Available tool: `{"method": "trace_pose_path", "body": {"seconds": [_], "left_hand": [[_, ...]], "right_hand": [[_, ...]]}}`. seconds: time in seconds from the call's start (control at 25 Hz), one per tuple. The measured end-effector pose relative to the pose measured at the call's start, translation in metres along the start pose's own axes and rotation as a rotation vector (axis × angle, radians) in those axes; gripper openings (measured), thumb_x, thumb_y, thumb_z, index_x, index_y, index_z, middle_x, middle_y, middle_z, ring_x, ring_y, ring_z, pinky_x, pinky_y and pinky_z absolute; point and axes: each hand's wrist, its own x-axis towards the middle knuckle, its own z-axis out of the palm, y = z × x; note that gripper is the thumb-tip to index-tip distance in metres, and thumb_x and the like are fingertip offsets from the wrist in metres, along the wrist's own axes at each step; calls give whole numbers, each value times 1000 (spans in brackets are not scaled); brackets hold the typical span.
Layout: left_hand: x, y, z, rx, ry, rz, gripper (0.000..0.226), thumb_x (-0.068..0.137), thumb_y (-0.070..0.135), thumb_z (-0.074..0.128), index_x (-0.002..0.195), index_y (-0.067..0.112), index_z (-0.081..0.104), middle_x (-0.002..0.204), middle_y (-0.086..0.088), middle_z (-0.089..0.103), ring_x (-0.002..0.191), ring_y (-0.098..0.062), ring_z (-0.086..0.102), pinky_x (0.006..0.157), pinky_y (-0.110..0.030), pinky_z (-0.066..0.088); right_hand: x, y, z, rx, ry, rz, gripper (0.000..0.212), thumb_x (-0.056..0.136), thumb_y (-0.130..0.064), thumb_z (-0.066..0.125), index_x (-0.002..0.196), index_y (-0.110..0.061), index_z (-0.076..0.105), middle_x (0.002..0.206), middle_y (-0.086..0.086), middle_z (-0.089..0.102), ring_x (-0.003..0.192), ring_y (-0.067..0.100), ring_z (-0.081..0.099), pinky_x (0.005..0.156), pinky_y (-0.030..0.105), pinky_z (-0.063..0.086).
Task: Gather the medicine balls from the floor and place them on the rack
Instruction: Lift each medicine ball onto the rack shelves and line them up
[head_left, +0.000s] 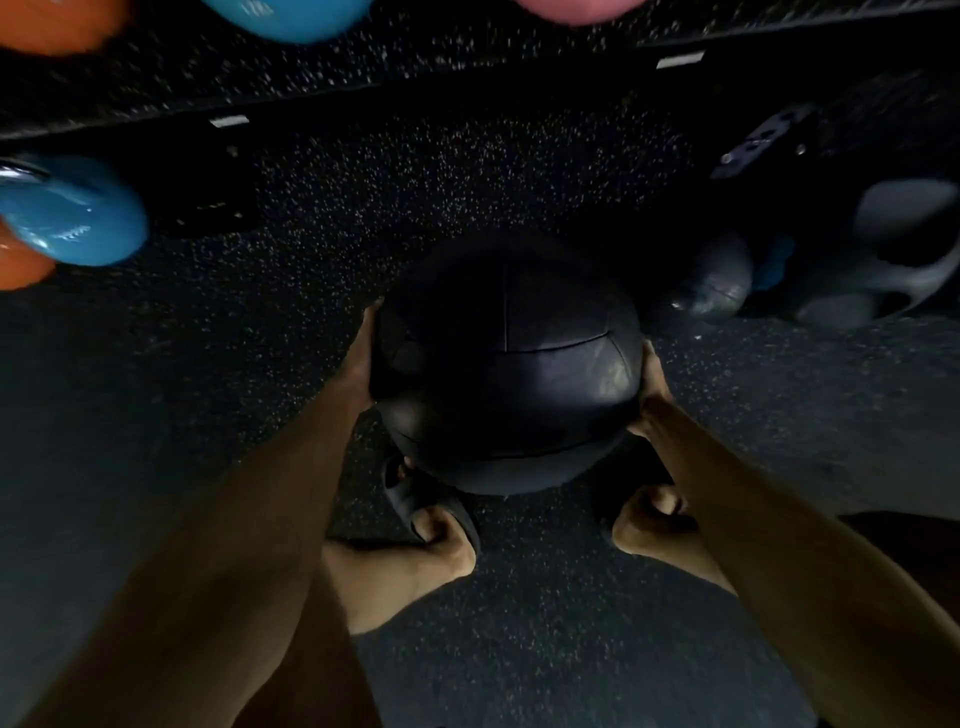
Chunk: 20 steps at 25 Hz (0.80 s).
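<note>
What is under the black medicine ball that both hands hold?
The speckled floor and two feet: the left foot in a dark sandal, the right foot beside it. The medicine ball covers their front parts and the floor directly below.

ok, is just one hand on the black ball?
No, the left hand and right hand hold opposite sides of the black ball.

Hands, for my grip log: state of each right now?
Left hand: holding the medicine ball, left side.
Right hand: holding the same ball, right side.
</note>
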Motion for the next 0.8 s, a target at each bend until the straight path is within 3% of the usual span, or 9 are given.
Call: {"method": "trace_pose_path", "body": {"seconds": [0.12,0.28,0.36,0.44,0.48,0.6,0.72,0.8], "left_hand": [[-91,28,5,-21,-31,9,65,93,71,37,134,27,62,126,-7,66,116,-28,61,86,-40,53],[-225,81,12,-27,-91,90,61,96,66,38,130,23,65,122,-11,69,111,-30,64,90,-41,54],[-303,114,16,-29,-196,147,58,95,61,43,129,20,66,123,-12,69,110,-29,64,96,-40,53],[-380,146,20,-44,-294,200,51,90,53,51,120,15,67,113,-11,69,101,-26,65,88,-34,56],[-417,160,21,-50,-332,230,50,88,51,53,117,13,67,108,-10,69,98,-25,64,83,-32,57],[-497,192,27,-1,-347,332,55,93,53,51,129,13,63,116,-10,66,103,-25,64,91,-36,56],[-569,210,29,-2,-329,452,43,98,52,46,103,16,69,93,-4,73,78,-18,72,73,-29,58],[-616,208,35,-12,-325,558,42,99,51,47,92,19,73,92,-3,73,80,-18,71,73,-28,55]], "right_hand": [[-90,-31,7,-15,-2,-59,49,101,-54,38,118,-19,69,120,8,70,118,33,61,100,44,49],[-226,-73,23,-9,-35,-181,43,98,-60,44,108,-27,69,115,4,71,113,29,61,101,42,45],[-298,-88,27,30,-58,-235,56,85,-73,55,113,-27,71,119,3,71,117,27,62,104,42,45],[-369,-102,30,48,-117,-294,76,73,-81,62,124,-26,71,127,3,70,123,28,62,108,45,44],[-403,-109,34,54,-143,-346,75,77,-81,58,127,-26,69,130,4,69,124,27,62,110,45,42],[-480,-126,39,98,-232,-481,64,91,-73,46,127,-26,69,131,2,68,124,24,62,111,44,42],[-550,-145,40,98,-275,-595,59,92,-71,45,122,-27,71,124,1,72,117,23,66,96,38,52],[-590,-161,35,90,-276,-708,68,82,-75,57,126,-25,70,125,3,71,120,25,65,99,41,50]]}}
